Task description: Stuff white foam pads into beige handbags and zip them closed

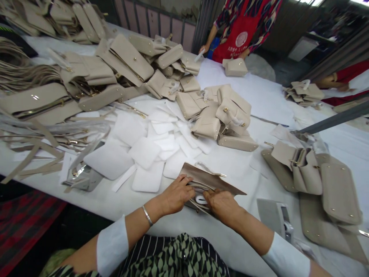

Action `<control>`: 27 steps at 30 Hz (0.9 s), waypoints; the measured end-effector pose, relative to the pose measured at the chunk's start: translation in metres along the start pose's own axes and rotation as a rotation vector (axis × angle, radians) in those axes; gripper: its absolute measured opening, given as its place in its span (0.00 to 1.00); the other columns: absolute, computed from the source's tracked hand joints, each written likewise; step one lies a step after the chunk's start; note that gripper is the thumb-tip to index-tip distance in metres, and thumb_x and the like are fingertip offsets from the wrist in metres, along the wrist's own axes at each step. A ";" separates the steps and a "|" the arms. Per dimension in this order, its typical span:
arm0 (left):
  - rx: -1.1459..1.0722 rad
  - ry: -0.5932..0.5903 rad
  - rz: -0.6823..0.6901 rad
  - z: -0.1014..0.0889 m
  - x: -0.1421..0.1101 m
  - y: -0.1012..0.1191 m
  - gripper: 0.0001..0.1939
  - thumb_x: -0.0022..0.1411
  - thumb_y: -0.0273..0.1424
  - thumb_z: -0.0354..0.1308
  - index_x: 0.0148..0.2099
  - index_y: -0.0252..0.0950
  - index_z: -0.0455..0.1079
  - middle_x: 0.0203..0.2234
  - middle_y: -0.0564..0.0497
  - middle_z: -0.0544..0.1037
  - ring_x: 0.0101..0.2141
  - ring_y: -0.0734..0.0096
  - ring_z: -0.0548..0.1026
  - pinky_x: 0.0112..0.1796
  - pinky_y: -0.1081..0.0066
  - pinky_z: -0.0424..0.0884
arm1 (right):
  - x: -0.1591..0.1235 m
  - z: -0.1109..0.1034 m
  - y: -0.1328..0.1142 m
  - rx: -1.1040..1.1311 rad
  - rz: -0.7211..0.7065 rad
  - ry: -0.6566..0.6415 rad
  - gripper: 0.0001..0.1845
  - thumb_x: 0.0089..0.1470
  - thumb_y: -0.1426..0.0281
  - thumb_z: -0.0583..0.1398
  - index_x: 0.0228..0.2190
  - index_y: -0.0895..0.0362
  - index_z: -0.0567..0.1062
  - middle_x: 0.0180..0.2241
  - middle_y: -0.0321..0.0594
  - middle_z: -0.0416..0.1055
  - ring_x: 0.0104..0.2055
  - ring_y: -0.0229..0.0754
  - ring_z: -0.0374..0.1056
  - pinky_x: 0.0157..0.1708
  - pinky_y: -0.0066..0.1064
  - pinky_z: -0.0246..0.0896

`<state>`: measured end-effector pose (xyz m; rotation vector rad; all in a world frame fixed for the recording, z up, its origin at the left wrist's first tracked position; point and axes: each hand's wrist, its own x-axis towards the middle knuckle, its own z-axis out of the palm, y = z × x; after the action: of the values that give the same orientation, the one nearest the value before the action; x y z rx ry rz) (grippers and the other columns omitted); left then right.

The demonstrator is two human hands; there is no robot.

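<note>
Close in front of me on the table lies a beige handbag (215, 182) with its flap lifted away and its mouth facing me. A long thin beige strap (198, 206) is looped in the mouth, around a small white piece (201, 199). My left hand (176, 194) is closed over the left end of the mouth, fingertips on the bag's edge. The curled fingers of my right hand (221, 204) pinch the strap at the right side of the mouth; part of that grip is hidden.
White foam sheets (150, 150) lie loose ahead of me. Beige handbags (230, 111) are heaped behind them, with more bag parts (340, 192) at right. Straps (43, 154) and a clear bag of hardware (82, 175) lie left. A person in a red apron (239, 34) stands across the table.
</note>
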<state>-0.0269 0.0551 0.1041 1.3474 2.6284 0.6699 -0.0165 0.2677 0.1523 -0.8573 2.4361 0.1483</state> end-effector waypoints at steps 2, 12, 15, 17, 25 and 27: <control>-0.005 -0.007 0.027 0.002 -0.001 0.000 0.11 0.57 0.19 0.51 0.39 0.36 0.69 0.43 0.50 0.76 0.57 0.57 0.59 0.58 0.54 0.48 | 0.008 -0.006 -0.007 -0.017 0.020 -0.095 0.14 0.54 0.80 0.51 0.39 0.62 0.72 0.36 0.52 0.75 0.38 0.49 0.72 0.35 0.33 0.64; 0.052 -0.011 -0.048 -0.001 -0.009 0.009 0.11 0.57 0.18 0.51 0.38 0.37 0.69 0.34 0.49 0.77 0.54 0.58 0.62 0.58 0.51 0.45 | 0.007 0.001 -0.008 -0.042 0.052 -0.118 0.20 0.53 0.84 0.47 0.43 0.63 0.71 0.38 0.52 0.74 0.38 0.49 0.73 0.36 0.36 0.65; 0.099 -0.018 -0.071 0.003 -0.006 0.016 0.11 0.59 0.22 0.51 0.42 0.38 0.71 0.36 0.47 0.77 0.56 0.53 0.60 0.58 0.46 0.41 | 0.002 0.005 -0.009 -0.009 0.083 -0.090 0.20 0.52 0.84 0.47 0.43 0.62 0.71 0.37 0.50 0.74 0.37 0.49 0.73 0.35 0.35 0.65; 0.143 -0.033 -0.111 0.011 -0.004 0.021 0.10 0.60 0.24 0.51 0.40 0.36 0.73 0.39 0.45 0.76 0.58 0.49 0.57 0.58 0.43 0.39 | 0.000 0.007 -0.008 0.035 0.116 -0.057 0.18 0.52 0.83 0.48 0.42 0.62 0.71 0.37 0.50 0.74 0.37 0.48 0.73 0.35 0.34 0.64; 0.109 -0.137 -0.118 0.024 0.002 0.020 0.06 0.57 0.26 0.54 0.37 0.34 0.71 0.36 0.46 0.78 0.59 0.48 0.57 0.58 0.44 0.37 | -0.012 0.021 -0.007 0.122 0.217 0.055 0.16 0.56 0.80 0.47 0.42 0.60 0.69 0.39 0.48 0.74 0.37 0.46 0.73 0.33 0.32 0.63; 0.090 -0.141 -0.114 0.021 0.001 0.020 0.05 0.58 0.27 0.54 0.37 0.35 0.71 0.36 0.47 0.78 0.59 0.49 0.58 0.59 0.45 0.38 | -0.014 0.019 -0.010 0.111 0.162 0.001 0.16 0.56 0.80 0.48 0.41 0.59 0.70 0.38 0.47 0.75 0.37 0.47 0.73 0.33 0.33 0.64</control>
<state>-0.0061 0.0728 0.0942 1.2074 2.6256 0.4308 0.0069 0.2725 0.1447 -0.6120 2.4881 0.0717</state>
